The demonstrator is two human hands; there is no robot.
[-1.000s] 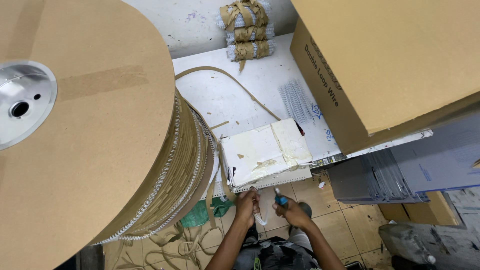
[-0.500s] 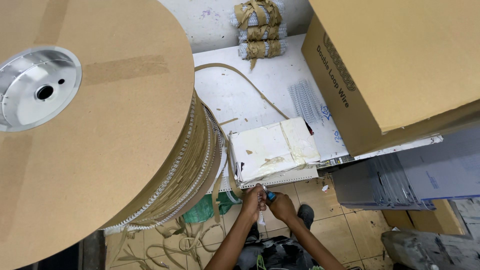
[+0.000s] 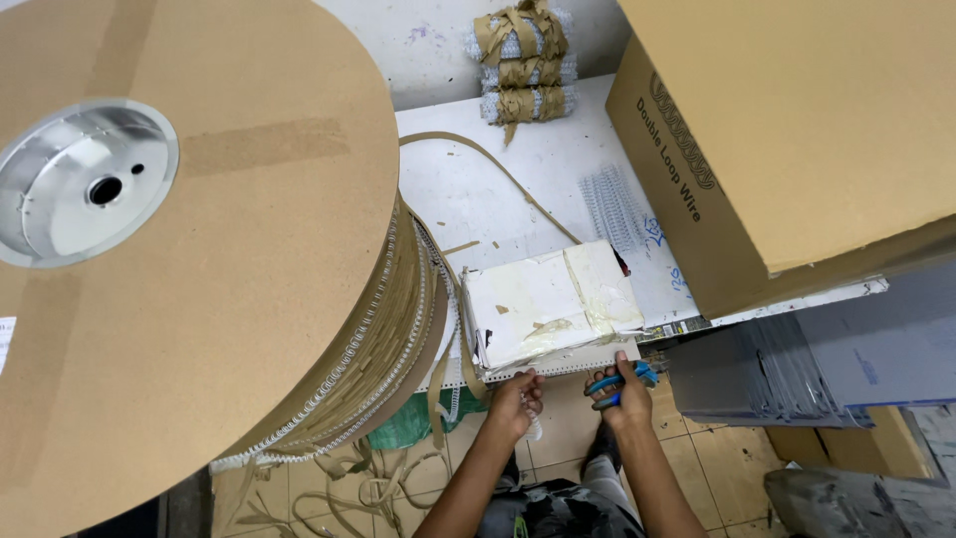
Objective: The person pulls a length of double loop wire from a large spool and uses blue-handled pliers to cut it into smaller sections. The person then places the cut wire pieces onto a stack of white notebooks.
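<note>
Since half a second earlier both hands had risen to the tabletop (image 3: 558, 169) edge: the left hand (image 3: 514, 402) had its fingers pinched on a white wire strip (image 3: 518, 376) there, and the right hand (image 3: 623, 396) had its fingers curled through blue-handled scissors (image 3: 619, 382), so a cut looked close. The cardboard box (image 3: 797, 139) was shut, its contents hidden, while the big cardboard spool (image 3: 189, 259) held wound coil.

i log: reel (image 3: 189, 299) of matt brown cardboard with a shiny metal hub (image 3: 85, 184); white wire coil (image 3: 533, 371), glossy; cutters (image 3: 617, 384) with smooth blue plastic handles; block (image 3: 548, 304) wrapped in stained, creased white paper; table (image 3: 478, 189) matt white; box (image 3: 797, 130) plain matt cardboard.
</note>
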